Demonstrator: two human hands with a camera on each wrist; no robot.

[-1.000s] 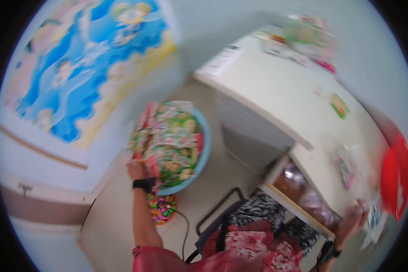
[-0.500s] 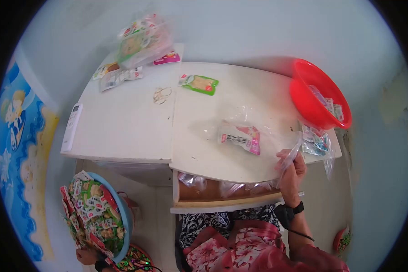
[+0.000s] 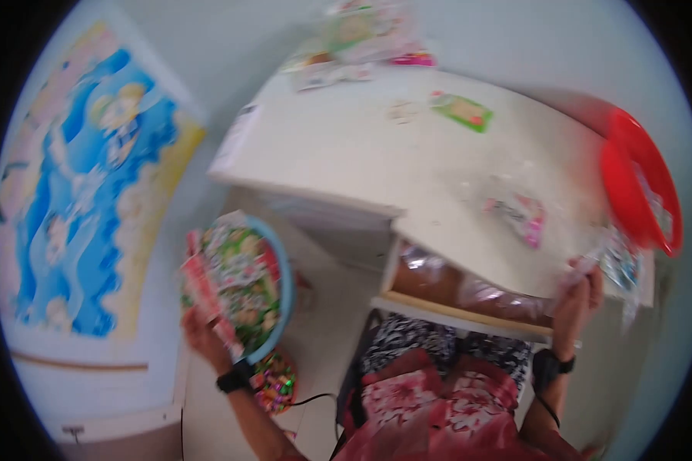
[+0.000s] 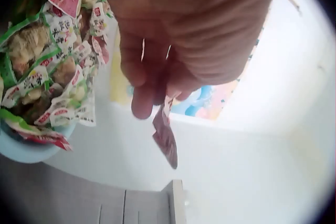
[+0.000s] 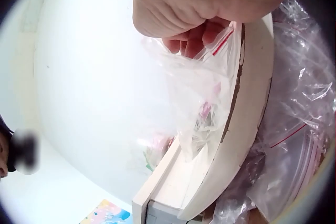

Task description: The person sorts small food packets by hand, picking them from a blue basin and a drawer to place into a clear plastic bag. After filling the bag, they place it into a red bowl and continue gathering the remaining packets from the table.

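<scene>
My left hand (image 3: 206, 338) pinches a small red-and-pink packet (image 4: 166, 137) beside the blue tub (image 3: 287, 284), which is heaped with green and white snack packets (image 4: 31, 50). At the desk's front right edge my right hand (image 3: 580, 296) grips the rim of a clear zip bag (image 5: 194, 87) with a red seal line; its fingertips are partly hidden. A pink and white packet (image 3: 519, 215) lies inside the clear bag on the desktop.
An open drawer (image 3: 469, 307) holds clear plastic bags. A red basin (image 3: 623, 184) stands at the desk's right, a green packet (image 3: 461, 111) and a filled bag (image 3: 369, 31) further back. A small basket of wrapped sweets (image 3: 275, 384) is on the floor.
The view has swung back left after turning to the desk. My left hand has come up from low beside the tub with a red-and-pink packet. My right hand still holds the bag.
</scene>
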